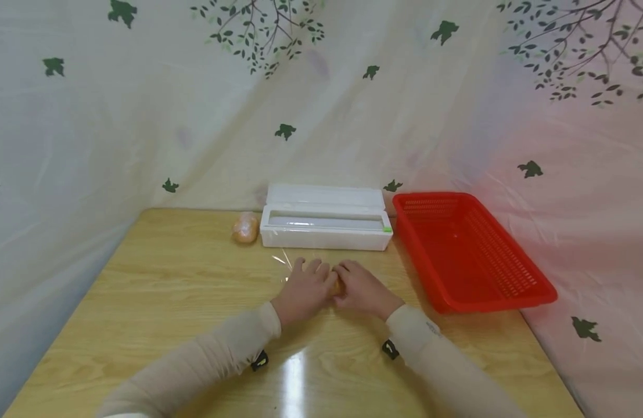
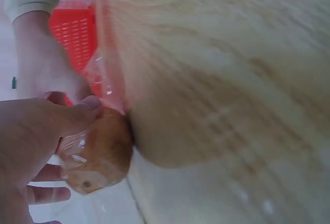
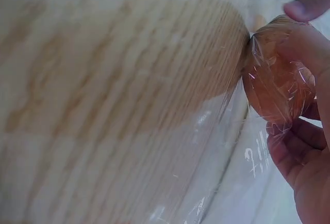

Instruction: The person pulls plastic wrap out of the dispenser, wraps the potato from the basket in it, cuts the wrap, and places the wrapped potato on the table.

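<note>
Between the two hands is a round orange-brown fruit (image 1: 338, 287), with clear cling film (image 3: 270, 82) wrinkled over it. Its exact kind cannot be told; a small dark spot marks one end in the left wrist view. My left hand (image 1: 306, 290) holds it from the left, thumb laid across the top and the other fingers spread past its far side. From the right, my right hand (image 1: 364, 291) grips the fruit, thumb on it and curled fingers gathering film at its end. More film lies on the table to the left of the hands, shown by its glints.
Behind the hands stands a long white box (image 1: 326, 239) with its lid raised. A film-wrapped round fruit (image 1: 245, 228) sits left of the box. The red plastic basket (image 1: 441, 284) occupies the table's right side. A printed curtain (image 1: 342, 157) hangs behind the wooden table (image 1: 169, 290).
</note>
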Motion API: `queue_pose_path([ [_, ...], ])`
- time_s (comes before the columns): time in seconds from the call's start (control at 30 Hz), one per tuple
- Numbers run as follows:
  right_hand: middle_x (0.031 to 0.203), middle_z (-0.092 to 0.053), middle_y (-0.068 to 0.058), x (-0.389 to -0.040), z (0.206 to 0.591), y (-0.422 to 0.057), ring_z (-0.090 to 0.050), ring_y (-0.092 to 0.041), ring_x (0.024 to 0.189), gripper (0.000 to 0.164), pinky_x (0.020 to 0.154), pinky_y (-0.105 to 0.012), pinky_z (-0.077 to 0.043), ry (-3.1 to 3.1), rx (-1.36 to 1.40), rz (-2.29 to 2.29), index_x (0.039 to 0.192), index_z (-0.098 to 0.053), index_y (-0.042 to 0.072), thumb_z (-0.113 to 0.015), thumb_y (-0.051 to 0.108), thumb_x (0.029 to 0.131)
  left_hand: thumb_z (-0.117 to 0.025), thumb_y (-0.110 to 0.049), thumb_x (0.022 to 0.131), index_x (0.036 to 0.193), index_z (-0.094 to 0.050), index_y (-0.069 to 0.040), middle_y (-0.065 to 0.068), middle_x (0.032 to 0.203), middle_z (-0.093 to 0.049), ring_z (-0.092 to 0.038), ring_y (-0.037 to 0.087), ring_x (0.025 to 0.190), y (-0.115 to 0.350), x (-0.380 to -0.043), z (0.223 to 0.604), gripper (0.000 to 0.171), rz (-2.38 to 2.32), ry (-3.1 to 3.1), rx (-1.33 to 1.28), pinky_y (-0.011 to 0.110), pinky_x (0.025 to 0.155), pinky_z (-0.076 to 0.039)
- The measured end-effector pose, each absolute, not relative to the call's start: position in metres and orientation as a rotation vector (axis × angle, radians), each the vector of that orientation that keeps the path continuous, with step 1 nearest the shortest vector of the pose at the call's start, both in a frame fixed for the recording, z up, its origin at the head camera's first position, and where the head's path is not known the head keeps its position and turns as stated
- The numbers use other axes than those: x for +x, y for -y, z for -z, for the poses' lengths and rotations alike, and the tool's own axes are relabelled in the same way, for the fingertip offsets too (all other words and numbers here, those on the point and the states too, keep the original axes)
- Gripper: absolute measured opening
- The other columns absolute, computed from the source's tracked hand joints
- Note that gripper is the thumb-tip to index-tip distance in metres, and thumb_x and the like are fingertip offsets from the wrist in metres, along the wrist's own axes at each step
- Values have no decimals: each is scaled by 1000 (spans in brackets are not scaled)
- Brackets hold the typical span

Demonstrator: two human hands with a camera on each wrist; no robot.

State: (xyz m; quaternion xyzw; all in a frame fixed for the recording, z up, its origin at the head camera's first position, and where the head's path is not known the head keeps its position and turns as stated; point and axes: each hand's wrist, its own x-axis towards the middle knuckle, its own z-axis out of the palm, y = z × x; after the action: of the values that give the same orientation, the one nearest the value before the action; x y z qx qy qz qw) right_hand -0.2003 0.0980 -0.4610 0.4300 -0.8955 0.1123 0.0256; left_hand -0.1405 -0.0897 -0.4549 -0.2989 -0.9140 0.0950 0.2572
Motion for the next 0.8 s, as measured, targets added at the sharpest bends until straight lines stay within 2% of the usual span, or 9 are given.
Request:
queue_pose_path([
  [0.1, 127, -58, -9, -204, 462, -96, -54, -25, 117, 62, 106, -40, -45, 2848, 1285, -399, 131, -60, 2, -77, 39, 84, -71, -29, 92, 114, -60, -11, 6, 102, -60, -57, 28, 98, 89, -144, 461, 31, -278, 2482, -816, 54, 87, -48],
  [0.17, 129, -58, -8, -207, 462, -96, -54, -24, 118, 63, 106, -40, -45, 2908, 1237, -473, 133, -59, 2, -76, 41, 85, -70, -29, 92, 115, -58, -11, 6, 102, -61, -58, 28, 97, 89, -148, 463, 31, -271, 2501, -810, 54, 88, -47],
  [0.3, 135, -57, -12, -216, 464, -96, -53, -29, 125, 67, 109, -44, -42, 2971, 1205, -625, 136, -58, 0, -76, 40, 87, -73, -41, 90, 119, -60, -13, 5, 107, -64, -59, 27, 102, 90, -156, 462, 42, -249, 2588, -776, 54, 91, -46],
  [0.4, 132, -61, -13, -223, 464, -101, -55, -31, 123, 66, 106, -46, -43, 2952, 1232, -740, 136, -59, -1, -78, 38, 87, -73, -48, 88, 123, -61, -14, 4, 111, -65, -59, 26, 106, 89, -163, 457, 50, -230, 2673, -760, 53, 92, -46],
  [0.57, 135, -60, -14, -225, 459, -107, -53, -33, 127, 66, 108, -48, -41, 2924, 1071, -821, 139, -59, 3, -79, 38, 87, -70, -55, 88, 116, -62, -15, 4, 114, -66, -58, 27, 107, 92, -172, 457, 50, -91, 2774, -757, 54, 87, -46],
  [0.67, 143, -53, -14, -218, 453, -105, -44, -35, 136, 70, 114, -51, -34, 2895, 1043, -676, 143, -55, 4, -80, 36, 86, -68, -59, 87, 114, -61, -14, 4, 116, -65, -57, 27, 108, 95, -176, 458, 53, -27, 2822, -744, 54, 84, -44],
  [0.8, 145, -49, -10, -211, 454, -93, -40, -32, 136, 84, 114, -53, -32, 2850, 1200, -401, 155, -39, 11, -80, 37, 86, -67, -68, 84, 129, -60, -12, 4, 125, -62, -52, 27, 117, 98, -181, 459, 72, 3, 2870, -711, 53, 86, -42],
])
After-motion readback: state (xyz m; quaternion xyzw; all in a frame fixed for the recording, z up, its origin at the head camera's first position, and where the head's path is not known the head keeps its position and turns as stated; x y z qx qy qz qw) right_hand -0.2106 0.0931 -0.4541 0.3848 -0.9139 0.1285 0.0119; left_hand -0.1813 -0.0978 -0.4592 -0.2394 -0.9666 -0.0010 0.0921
